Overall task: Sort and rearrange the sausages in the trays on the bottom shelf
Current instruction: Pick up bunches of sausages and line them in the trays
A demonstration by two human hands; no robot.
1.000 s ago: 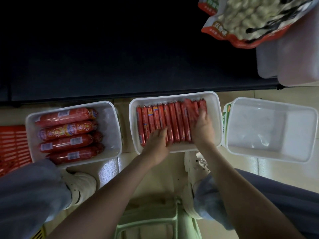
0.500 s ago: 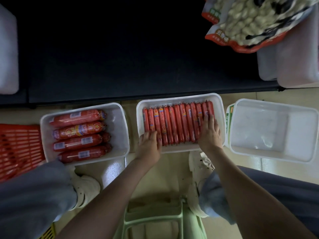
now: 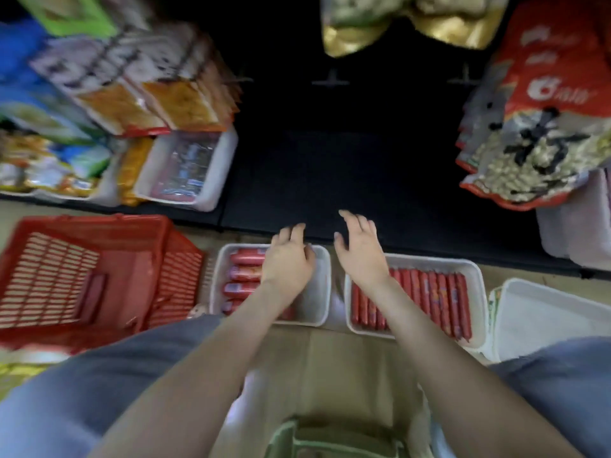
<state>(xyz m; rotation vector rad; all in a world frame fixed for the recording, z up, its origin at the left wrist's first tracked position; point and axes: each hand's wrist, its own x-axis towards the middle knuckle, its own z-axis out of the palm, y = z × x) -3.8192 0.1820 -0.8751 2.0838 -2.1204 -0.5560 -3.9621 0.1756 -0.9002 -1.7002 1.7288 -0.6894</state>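
Under the left hand (image 3: 289, 259) sits a white tray (image 3: 322, 292) of thick red sausages (image 3: 246, 259), stacked towards its outer side. That hand's fingers are relaxed and hold nothing; the blur makes it hard to say whether they touch the tray's far rim. Just beside it, the right hand (image 3: 362, 256) hovers with fingers spread and nothing in it, over the edge of the dark shelf (image 3: 330, 180). Below and outward of the right wrist, a second tray (image 3: 476, 279) holds a neat row of thin sausages (image 3: 436, 299). Beyond the left hand stands a red basket (image 3: 82, 276).
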